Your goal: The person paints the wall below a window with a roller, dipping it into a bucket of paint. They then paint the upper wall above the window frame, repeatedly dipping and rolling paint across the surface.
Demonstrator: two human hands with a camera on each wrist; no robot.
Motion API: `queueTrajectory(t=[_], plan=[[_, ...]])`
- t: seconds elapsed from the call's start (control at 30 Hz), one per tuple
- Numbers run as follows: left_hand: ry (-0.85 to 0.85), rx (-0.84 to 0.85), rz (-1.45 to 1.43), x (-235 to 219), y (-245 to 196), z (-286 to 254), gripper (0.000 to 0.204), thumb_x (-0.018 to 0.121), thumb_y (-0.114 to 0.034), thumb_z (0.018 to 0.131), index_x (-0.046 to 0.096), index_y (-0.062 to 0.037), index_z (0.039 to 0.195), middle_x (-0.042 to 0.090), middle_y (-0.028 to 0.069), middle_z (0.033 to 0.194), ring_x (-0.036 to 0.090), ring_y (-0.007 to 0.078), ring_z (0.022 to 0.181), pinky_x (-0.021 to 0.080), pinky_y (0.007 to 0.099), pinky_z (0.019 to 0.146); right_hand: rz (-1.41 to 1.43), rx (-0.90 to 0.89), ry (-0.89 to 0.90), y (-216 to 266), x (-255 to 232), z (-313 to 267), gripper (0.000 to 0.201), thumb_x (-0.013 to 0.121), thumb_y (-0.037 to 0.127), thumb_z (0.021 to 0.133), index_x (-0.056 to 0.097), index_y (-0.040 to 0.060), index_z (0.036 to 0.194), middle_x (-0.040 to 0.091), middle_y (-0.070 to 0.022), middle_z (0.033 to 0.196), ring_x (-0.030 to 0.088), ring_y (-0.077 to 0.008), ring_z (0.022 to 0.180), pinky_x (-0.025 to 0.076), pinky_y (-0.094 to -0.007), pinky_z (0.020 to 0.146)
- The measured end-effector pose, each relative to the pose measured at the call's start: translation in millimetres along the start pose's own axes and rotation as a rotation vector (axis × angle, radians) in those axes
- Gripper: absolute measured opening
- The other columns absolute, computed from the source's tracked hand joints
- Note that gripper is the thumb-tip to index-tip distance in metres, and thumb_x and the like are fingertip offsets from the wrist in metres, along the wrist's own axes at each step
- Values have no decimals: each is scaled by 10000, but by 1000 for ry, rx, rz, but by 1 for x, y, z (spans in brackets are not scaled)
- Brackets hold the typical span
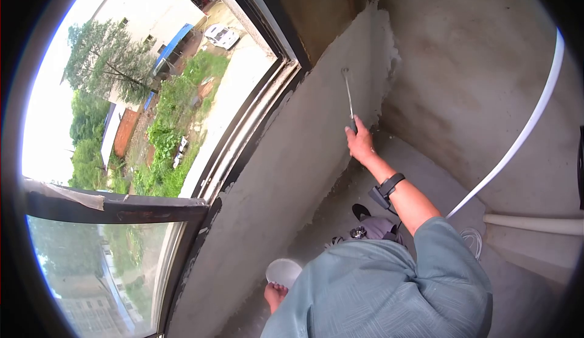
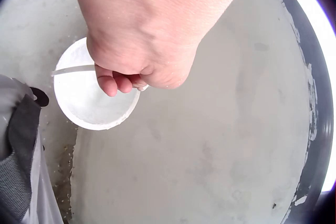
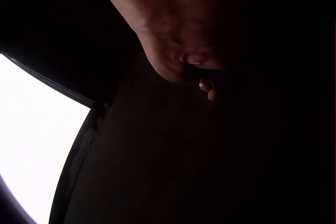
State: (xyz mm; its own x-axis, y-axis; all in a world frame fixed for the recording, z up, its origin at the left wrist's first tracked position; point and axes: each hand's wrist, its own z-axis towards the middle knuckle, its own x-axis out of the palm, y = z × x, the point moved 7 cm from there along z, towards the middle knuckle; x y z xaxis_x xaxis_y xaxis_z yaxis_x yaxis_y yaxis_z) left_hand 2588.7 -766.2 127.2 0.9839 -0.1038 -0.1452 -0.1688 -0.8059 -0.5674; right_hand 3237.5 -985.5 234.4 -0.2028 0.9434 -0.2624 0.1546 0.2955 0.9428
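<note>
My right hand (image 1: pixel 361 141) grips the dark handle (image 1: pixel 353 125) of a tool with a thin, pale metal shaft (image 1: pixel 349 96). Its small rounded head (image 1: pixel 345 70) overlaps the grey wall below the window's corner. In the dim right wrist view the right hand (image 3: pixel 178 50) has its fingers curled, and the tool is lost in darkness. Low by the wall, my left hand (image 1: pixel 275 295) holds a white bucket (image 1: pixel 283 271). The left wrist view shows the left hand (image 2: pixel 142 50) with fingers curled over the bucket's rim, a flat pale strip (image 2: pixel 76 70) crossing its mouth.
The open window (image 1: pixel 249 125) runs along the left, with its dark frame edge above the smooth grey wall (image 1: pixel 274 149). A white hose (image 1: pixel 523 137) curves at the right above a pale pipe (image 1: pixel 535 224). A coil (image 1: pixel 471 241) lies on the floor behind my right arm.
</note>
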Motion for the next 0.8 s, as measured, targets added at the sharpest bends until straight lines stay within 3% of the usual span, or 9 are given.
queueTrajectory(t=[0.13,0.23,0.27,0.37,0.53,0.57,0.67,0.8], plan=[[-10,39,74,-2,-6,-12,166,453,-168,962,477,-151,798,440,-28,655,437,149,607,370,333,569,101,-35,109,-48,73,-101,489,589,156,992,447,72,1451,578,-108,809,580,-199,556,491,-346,475],[-61,-2,-20,-8,-4,-15,163,455,-169,962,480,-147,802,440,-26,654,432,151,604,368,330,567,185,-61,136,-63,98,-129,450,580,130,1003,452,103,1433,506,-19,653,491,-109,450,421,-301,369],[-60,-7,-44,-12,-3,-13,164,456,-171,963,483,-144,804,441,-25,654,434,152,603,371,331,567,267,99,196,-40,90,-132,437,578,132,1003,455,92,1421,499,-18,653,491,-109,450,417,-303,361],[-83,-28,-91,-25,7,-6,166,457,-177,966,489,-138,808,445,-21,654,440,156,599,383,337,566,260,87,69,-18,67,-82,398,568,138,1005,480,44,1382,486,-11,644,476,-105,442,411,-298,345],[-155,-52,-73,-41,20,-9,175,451,-185,973,494,-131,813,451,-10,658,449,163,596,400,347,567,378,109,-45,-31,17,47,436,599,120,971,487,58,1388,498,-15,700,485,-108,479,390,-293,357],[-153,-54,-76,-42,22,-11,170,451,-185,972,494,-130,817,452,-8,663,450,164,598,399,345,568,392,134,-38,-28,5,66,448,580,82,939,487,20,1373,528,-56,736,510,-139,483,414,-316,363],[-162,-59,-74,-46,27,-14,151,455,-185,964,494,-128,829,456,-3,679,453,165,606,397,343,571,435,168,-12,-36,-19,114,259,581,65,915,551,27,1169,524,-52,714,505,-141,483,427,-327,390],[-170,-71,-63,-51,32,-10,116,462,-179,947,493,-125,850,458,-1,692,464,166,626,400,347,579,422,232,-5,-63,-25,140,162,578,62,921,547,41,1079,500,-34,682,495,-132,491,423,-318,400]])
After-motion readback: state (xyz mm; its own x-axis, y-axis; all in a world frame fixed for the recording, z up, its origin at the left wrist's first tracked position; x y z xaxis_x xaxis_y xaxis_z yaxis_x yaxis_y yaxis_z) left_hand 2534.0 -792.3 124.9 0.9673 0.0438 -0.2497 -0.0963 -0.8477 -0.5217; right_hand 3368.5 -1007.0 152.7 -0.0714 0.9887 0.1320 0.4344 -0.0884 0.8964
